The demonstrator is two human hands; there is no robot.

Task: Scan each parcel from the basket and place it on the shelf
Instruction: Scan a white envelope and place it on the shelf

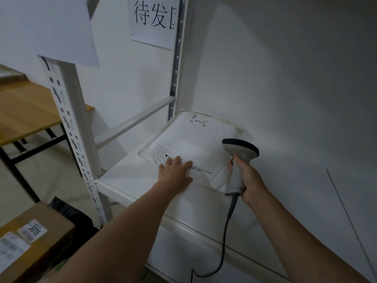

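Observation:
A flat white padded mailer parcel point(193, 139) lies on the white shelf board point(130, 176), its printed label toward the back wall. My left hand point(176, 172) rests flat on the parcel's near edge, fingers straight. My right hand point(247, 178) grips the handle of a grey corded barcode scanner point(237, 160), whose dark-topped head sits over the parcel's right side. The scanner's cable point(224, 237) hangs down past the shelf's front edge. The basket is not in view.
A white perforated shelf post point(71, 127) stands at the left, with paper signs point(152, 19) hung above. A cardboard box with labels point(30, 237) sits at the lower left beside something black. A wooden table point(26, 111) stands behind the post. A white wall is at the right.

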